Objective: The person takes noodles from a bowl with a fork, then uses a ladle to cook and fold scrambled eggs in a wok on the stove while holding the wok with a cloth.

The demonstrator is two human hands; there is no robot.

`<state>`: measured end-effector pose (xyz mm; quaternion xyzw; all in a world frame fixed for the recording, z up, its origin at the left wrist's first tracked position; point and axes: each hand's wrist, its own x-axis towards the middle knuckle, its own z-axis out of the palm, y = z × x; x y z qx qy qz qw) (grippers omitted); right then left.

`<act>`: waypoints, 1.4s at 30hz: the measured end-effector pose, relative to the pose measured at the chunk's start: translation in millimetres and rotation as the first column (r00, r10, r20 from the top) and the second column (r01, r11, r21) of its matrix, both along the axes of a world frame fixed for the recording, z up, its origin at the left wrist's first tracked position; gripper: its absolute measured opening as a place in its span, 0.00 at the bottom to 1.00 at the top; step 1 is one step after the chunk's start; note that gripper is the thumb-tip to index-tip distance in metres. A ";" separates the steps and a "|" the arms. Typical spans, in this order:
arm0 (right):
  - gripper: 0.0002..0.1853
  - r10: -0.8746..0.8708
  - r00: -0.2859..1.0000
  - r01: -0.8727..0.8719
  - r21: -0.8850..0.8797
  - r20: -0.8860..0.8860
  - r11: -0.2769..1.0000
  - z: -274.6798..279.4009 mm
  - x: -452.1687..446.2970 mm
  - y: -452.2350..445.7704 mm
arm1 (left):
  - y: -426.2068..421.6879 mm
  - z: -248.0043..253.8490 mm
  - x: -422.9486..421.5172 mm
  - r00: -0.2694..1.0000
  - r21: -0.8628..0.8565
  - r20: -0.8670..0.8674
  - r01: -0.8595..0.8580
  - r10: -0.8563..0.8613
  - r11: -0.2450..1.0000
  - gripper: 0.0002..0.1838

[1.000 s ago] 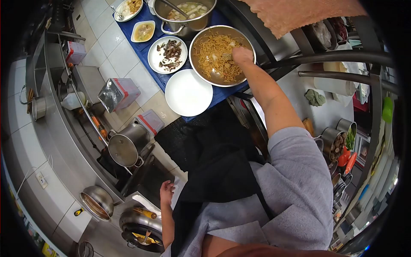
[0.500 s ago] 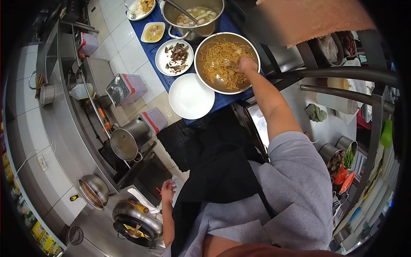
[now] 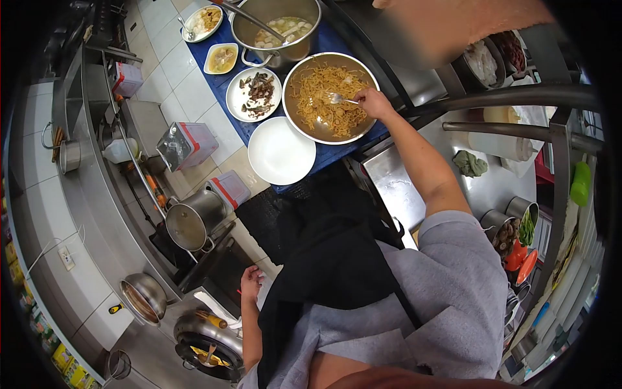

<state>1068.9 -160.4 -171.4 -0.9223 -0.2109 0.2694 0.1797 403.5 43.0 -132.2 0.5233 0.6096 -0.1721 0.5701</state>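
Note:
My right hand (image 3: 374, 104) grips a metal fork (image 3: 339, 98) at the right rim of a wide metal bowl (image 3: 289, 120). The fork's tines rest among fried noodles (image 3: 329, 87) heaped in that bowl. Low at my left side hangs my left hand (image 3: 251, 282), its fingers loosely curled and apart, with nothing seen in it. Touching the bowl's lower left is a bare white plate (image 3: 282, 152). Left of the bowl, another white plate (image 3: 240, 111) bears dark sliced pieces (image 3: 259, 91).
A big soup pot (image 3: 311, 47) with a ladle (image 3: 253, 19), a small bowl of soup (image 3: 221, 59) and a plate of food (image 3: 202, 24) share the blue table (image 3: 238, 123). To my left stand a lidded pot (image 3: 189, 225) and a wok (image 3: 206, 356); at right, a steel counter (image 3: 499, 178).
My right hand has drawn slightly back toward the bowl's rim, and more of the fork shows. The whole view has shifted a little; my left hand still hangs low.

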 end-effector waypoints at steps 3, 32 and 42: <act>0.16 0.046 0.999 -0.049 -0.259 -0.016 0.965 8.0 -6.8 -1.9 | 4.8 -8.8 1.2 0.999 -0.013 0.051 -0.020 0.020 1.000 0.16; 0.17 0.199 0.969 -0.117 -0.434 0.148 0.893 -22.9 17.7 58.0 | 8.2 1.0 -15.7 0.990 -0.067 0.049 -0.128 0.131 0.990 0.17; 0.17 0.084 0.989 -0.028 -0.397 0.125 0.917 -42.1 8.9 71.0 | -5.5 6.7 -26.8 0.995 -0.045 -0.014 -0.102 0.102 0.994 0.22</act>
